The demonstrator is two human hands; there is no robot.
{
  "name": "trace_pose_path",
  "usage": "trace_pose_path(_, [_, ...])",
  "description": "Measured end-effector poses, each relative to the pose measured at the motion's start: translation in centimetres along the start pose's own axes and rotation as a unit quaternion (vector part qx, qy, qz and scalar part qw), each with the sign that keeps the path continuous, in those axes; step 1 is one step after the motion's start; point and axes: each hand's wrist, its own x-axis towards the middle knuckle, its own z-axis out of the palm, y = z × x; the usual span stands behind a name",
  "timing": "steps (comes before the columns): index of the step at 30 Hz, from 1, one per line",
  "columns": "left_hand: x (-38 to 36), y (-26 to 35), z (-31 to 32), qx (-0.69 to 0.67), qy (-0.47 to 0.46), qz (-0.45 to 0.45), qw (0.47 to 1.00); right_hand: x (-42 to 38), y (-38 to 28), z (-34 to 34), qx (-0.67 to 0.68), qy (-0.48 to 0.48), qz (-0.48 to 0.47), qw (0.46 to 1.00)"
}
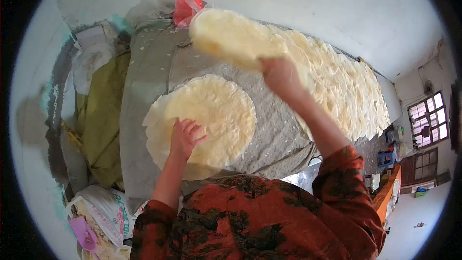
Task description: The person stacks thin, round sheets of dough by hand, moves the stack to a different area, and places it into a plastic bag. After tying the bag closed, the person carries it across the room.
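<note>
My right hand [281, 76] grips the near edge of a thin round flatbread [236, 36], raised and smeared by motion toward the back of the cloth. Fingers spread, my left hand [185, 137] is over a round pile of pale flatbreads [219, 110] with uneven rims, which lies on the grey cloth [279, 130]. To the right, many more flatbreads [344, 86] lie overlapped in rows along the wall.
A red plastic bag [187, 7] stands at the back by the wall. Olive cloth [108, 115] hangs at the left. Lower left is a white printed sack [108, 212] with a purple scoop [83, 232]. A blue stool [385, 159] stands far right, near a barred window [427, 119].
</note>
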Motion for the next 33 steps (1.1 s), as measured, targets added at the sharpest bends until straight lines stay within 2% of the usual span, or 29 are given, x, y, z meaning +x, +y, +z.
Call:
trace_pose_path(1, [-1.8,0.2,0.6,0.001,0.001,0.002,1.0,-2.8,-1.4,1.7,0.069,0.014,-0.008,0.997])
trace_pose_path(2, [-3.5,0.2,1.0,-0.034,-0.022,-0.013,0.999,-5.7,-2.1,5.6,0.124,0.118,-0.094,0.981])
trace_pose_path(3, [-4.7,0.1,0.9,-0.069,-0.044,-0.028,0.996,-8.5,-4.0,7.6,0.162,0.073,-0.101,0.979])
trace_pose_path(4, [-5.4,-0.4,-0.1,-0.069,-0.041,-0.025,0.996,-10.9,-5.9,10.4,0.188,0.075,-0.121,0.972])
trace_pose_path(6, [-5.7,-1.5,-1.7,-0.137,-0.14,0.0,0.981,-15.4,-8.4,16.8,0.202,-0.071,-0.122,0.969])
trace_pose_path(7, [-6.3,-1.8,-0.9,-0.102,-0.135,0.061,0.984,-17.3,-9.3,19.0,0.187,-0.093,-0.14,0.968])
trace_pose_path(8, [-6.2,-2.4,-2.2,-0.097,-0.135,0.06,0.984,-18.1,-10.1,19.6,0.173,-0.113,-0.157,0.966])
trace_pose_path(9, [-5.6,-3.6,-4.5,-0.042,-0.056,0.053,0.996,-18.1,-10.1,20.1,0.175,-0.109,-0.156,0.966])
trace_pose_path(10, [-4.8,-4.3,-6.0,0.015,0.022,0.043,0.999,-17.7,-9.9,19.9,0.173,-0.144,-0.148,0.963])
trace_pose_path(11, [-4.6,-4.5,-6.3,0.017,0.025,0.044,0.999,-17.9,-9.6,19.3,0.171,-0.183,-0.135,0.959])
trace_pose_path(12, [-4.7,-4.7,-6.8,0.022,0.021,0.036,0.999,-18.5,-9.1,18.6,0.17,-0.183,-0.125,0.96])
trace_pose_path(14, [-4.3,-4.4,-7.4,0.14,0.03,0.069,0.987,-19.0,-7.7,16.8,0.124,-0.119,-0.216,0.961])
trace_pose_path(15, [-4.0,-4.2,-7.8,0.148,0.017,0.06,0.987,-19.0,-6.5,17.1,0.215,-0.176,-0.135,0.951])
trace_pose_path(16, [-4.0,-3.9,-8.5,0.126,0.025,0.028,0.991,-19.5,-4.5,17.4,0.323,-0.085,-0.032,0.942])
trace_pose_path(17, [-3.9,-3.9,-9.1,0.102,0.037,-0.001,0.994,-20.1,-1.9,17.9,0.422,0.008,0.066,0.904])
trace_pose_path(18, [-4.0,-4.1,-9.4,0.106,0.034,-0.006,0.994,-20.9,1.1,19.7,0.503,0.071,0.189,0.84])
trace_pose_path(19, [-4.0,-4.2,-9.4,0.12,0.008,0.027,0.992,-21.3,4.2,21.8,0.571,0.132,0.301,0.752])
trace_pose_path(20, [-3.9,-4.1,-9.2,0.137,-0.016,0.06,0.989,-21.6,6.5,23.6,0.589,0.195,0.367,0.693])
trace_pose_path(21, [-4.4,-3.8,-7.5,-0.007,0.022,0.025,0.999,-22.0,7.9,24.8,0.6,0.254,0.431,0.624])
trace_pose_path(22, [-5.2,-3.6,-5.9,-0.001,0.026,0.024,0.999,-21.6,7.9,25.0,0.602,0.253,0.436,0.619])
trace_pose_path(24, [-6.3,-3.5,-3.7,-0.022,0.011,0.038,0.999,-19.8,6.4,25.0,0.638,0.156,0.434,0.616])
trace_pose_path(25, [-6.2,-3.7,-3.8,-0.016,0.017,0.036,0.999,-18.9,5.5,25.1,0.641,0.154,0.439,0.61])
trace_pose_path(27, [-5.7,-3.4,-4.4,0.039,0.029,0.022,0.999,-17.1,3.8,24.9,0.495,0.114,0.408,0.758])
trace_pose_path(28, [-5.4,-3.3,-4.6,0.047,0.031,0.022,0.998,-17.3,4.1,24.7,0.501,0.115,0.411,0.753])
trace_pose_path(30, [-5.1,-3.4,-5.4,0.111,0.04,0.017,0.993,-17.9,5.1,24.0,0.272,0.232,0.312,0.88])
trace_pose_path(31, [-5.0,-3.4,-5.4,0.114,0.041,0.017,0.992,-17.7,5.1,23.2,0.274,0.231,0.314,0.879])
trace_pose_path(33, [-5.1,-3.7,-5.3,0.115,0.041,0.023,0.992,-17.5,5.4,21.6,0.356,0.134,0.324,0.866])
